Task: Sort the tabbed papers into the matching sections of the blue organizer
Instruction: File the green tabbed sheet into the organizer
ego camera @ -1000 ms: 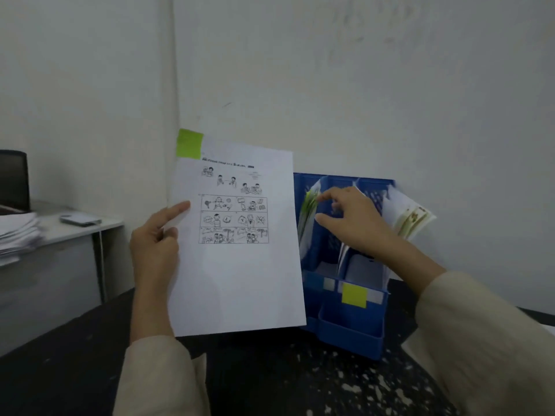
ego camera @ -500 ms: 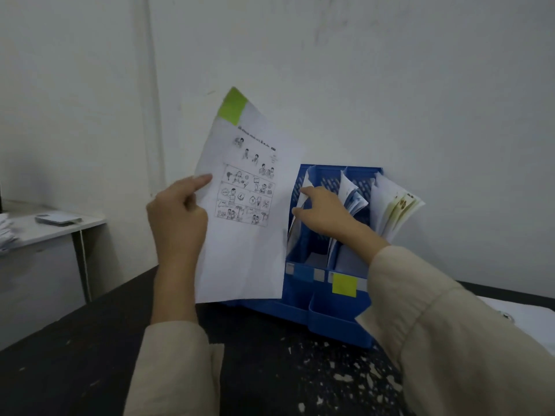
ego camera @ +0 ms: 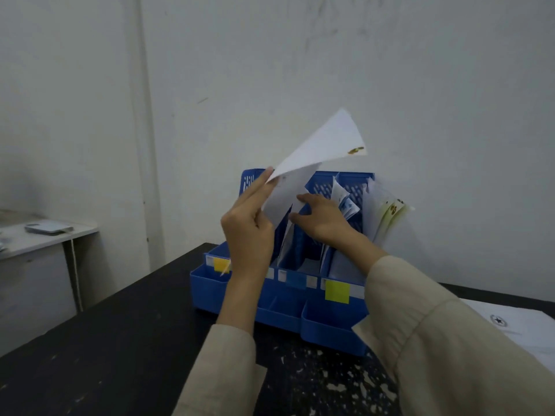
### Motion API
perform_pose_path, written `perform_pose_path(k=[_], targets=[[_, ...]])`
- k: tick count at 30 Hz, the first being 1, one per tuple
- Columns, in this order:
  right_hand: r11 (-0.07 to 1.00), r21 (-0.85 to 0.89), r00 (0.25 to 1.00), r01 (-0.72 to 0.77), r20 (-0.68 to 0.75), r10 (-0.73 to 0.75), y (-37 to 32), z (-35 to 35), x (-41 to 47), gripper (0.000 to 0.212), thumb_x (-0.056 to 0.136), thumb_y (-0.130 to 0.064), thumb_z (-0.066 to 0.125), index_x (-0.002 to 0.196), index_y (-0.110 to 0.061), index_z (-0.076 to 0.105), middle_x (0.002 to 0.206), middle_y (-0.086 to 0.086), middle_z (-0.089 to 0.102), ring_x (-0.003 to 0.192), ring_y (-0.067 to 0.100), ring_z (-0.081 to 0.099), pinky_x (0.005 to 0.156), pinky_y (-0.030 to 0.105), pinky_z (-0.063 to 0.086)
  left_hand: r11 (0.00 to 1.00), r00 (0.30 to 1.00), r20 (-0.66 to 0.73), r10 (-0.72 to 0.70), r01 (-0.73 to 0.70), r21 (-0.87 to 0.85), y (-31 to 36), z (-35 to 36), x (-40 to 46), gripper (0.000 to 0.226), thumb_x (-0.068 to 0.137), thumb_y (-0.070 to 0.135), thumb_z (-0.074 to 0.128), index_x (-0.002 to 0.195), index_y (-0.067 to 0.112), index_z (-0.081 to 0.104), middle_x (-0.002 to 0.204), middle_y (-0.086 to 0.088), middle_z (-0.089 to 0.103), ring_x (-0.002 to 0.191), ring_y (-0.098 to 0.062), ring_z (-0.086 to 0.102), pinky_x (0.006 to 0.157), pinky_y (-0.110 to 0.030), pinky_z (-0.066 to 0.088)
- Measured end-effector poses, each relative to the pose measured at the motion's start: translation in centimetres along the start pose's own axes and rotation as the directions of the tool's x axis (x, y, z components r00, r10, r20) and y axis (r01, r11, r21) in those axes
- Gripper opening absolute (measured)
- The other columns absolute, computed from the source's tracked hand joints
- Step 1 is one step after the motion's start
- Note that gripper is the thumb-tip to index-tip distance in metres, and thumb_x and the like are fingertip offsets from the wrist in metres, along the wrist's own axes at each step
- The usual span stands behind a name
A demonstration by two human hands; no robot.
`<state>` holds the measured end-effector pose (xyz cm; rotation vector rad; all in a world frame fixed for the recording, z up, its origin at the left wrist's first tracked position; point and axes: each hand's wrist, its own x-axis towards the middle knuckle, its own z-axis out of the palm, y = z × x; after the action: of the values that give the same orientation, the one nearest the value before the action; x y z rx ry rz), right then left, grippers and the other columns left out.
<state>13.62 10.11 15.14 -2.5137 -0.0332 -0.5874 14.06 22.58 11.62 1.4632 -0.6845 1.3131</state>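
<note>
Sheet point(ego camera: 318, 145) now tilted over organizer point(ego camera: 330, 322), left hand point(ego camera: 247, 232) raised, pinching.

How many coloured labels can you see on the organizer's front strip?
3: a yellow label at the left end beside the left hand, a blue label in the middle, a yellow-green label toward the right. The wrist may hide more.
</note>
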Motion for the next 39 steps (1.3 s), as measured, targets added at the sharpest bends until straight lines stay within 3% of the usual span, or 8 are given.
perform_pose_path(k=[5,10,13,18,24,29,35,39], targets=[[0.999,0.037,1.0,-0.017,-0.016,0.017,0.3,-0.1,-0.4,0.058,0.094,-0.024,0.054,0.145,-0.007,0.031,0.148,0.01,0.034,0.134,0.025,0.035,0.105,0.025,0.028,0.997,0.998,0.0,-0.069,0.069,-0.043,-0.9,1.5,-1.7,0.053,0.079,-0.023,0.039,0.122,0.0,0.059,0.126,-0.002,0.056,0.122,-0.014,0.05,0.101,-0.008,0.036],[0.999,0.029,1.0,-0.014,-0.024,0.015,0.6,-0.4,-0.9,0.054,0.094,-0.019,0.053,0.142,-0.003,0.034,0.139,0.015,0.044,0.127,0.026,0.041,0.096,0.023,0.031,0.933,0.932,-0.108,-0.347,0.355,0.066,-2.4,1.2,-2.2,0.058,0.084,-0.023,0.036,0.134,0.004,0.049,0.136,-0.014,0.051,0.125,-0.007,0.036,0.095,0.008,0.021],[0.999,0.039,1.0,-0.005,-0.016,0.006,0.6,-0.3,-0.9,0.055,0.095,-0.019,0.052,0.143,-0.002,0.033,0.142,0.014,0.041,0.13,0.025,0.038,0.098,0.023,0.029,0.919,0.922,-0.125,-0.365,0.379,0.108,-3.2,0.4,-1.7,0.061,0.084,-0.022,0.034,0.139,0.004,0.042,0.142,-0.015,0.045,0.134,-0.019,0.038,0.104,-0.003,0.021],[0.999,0.038,1.0,0.013,-0.02,-0.012,0.4,-0.1,-0.7,0.059,0.095,-0.022,0.052,0.146,-0.007,0.028,0.149,0.01,0.032,0.135,0.024,0.032,0.105,0.026,0.026,0.944,0.947,-0.181,-0.266,0.294,0.152,-2.5,0.2,-0.9,0.06,0.085,-0.022,0.033,0.14,0.001,0.039,0.142,-0.015,0.044,0.134,-0.023,0.039,0.107,-0.008,0.02],[0.999,0.035,1.0,0.016,-0.025,-0.015,0.5,0.1,-0.6,0.059,0.094,-0.022,0.054,0.145,-0.007,0.03,0.148,0.011,0.033,0.135,0.026,0.032,0.106,0.028,0.027,0.984,0.986,0.012,-0.168,0.167,0.053,-2.7,1.6,-2.3,0.051,0.091,-0.013,0.035,0.138,0.006,0.043,0.137,0.007,0.04,0.131,-0.016,0.04,0.105,-0.004,0.025],[0.999,0.013,0.998,0.042,-0.038,-0.042,0.6,-0.4,-0.9,0.047,0.092,-0.016,0.054,0.135,-0.003,0.043,0.138,0.015,0.044,0.127,0.027,0.04,0.096,0.025,0.032,0.999,0.982,0.189,-0.018,0.009,0.049,-4.6,3.4,-2.0,0.05,0.091,-0.002,0.037,0.139,0.009,0.041,0.139,-0.012,0.049,0.129,-0.032,0.046,0.102,-0.048,0.043],[0.999,0.018,0.998,0.042,-0.043,-0.041,1.2,-0.8,-1.3,0.039,0.091,-0.012,0.053,0.127,0.003,0.049,0.131,0.019,0.051,0.119,0.03,0.047,0.085,0.023,0.036,0.967,0.931,0.306,0.199,-0.237,0.093,-5.2,4.0,0.4,0.062,0.074,-0.026,0.046,0.13,-0.002,0.051,0.13,-0.019,0.056,0.113,-0.017,0.05,0.096,-0.013,0.036],[0.997,0.028,0.997,0.068,-0.045,-0.066,1.2,-0.7,-1.2,0.045,0.092,-0.017,0.054,0.134,-0.004,0.044,0.135,0.014,0.048,0.118,0.027,0.049,0.085,0.022,0.037,0.952,0.914,0.341,0.219,-0.277,0.131,-6.0,4.2,-0.1,0.067,0.073,-0.025,0.043,0.135,0.0,0.046,0.132,-0.019,0.054,0.116,-0.02,0.047,0.094,-0.023,0.041]])
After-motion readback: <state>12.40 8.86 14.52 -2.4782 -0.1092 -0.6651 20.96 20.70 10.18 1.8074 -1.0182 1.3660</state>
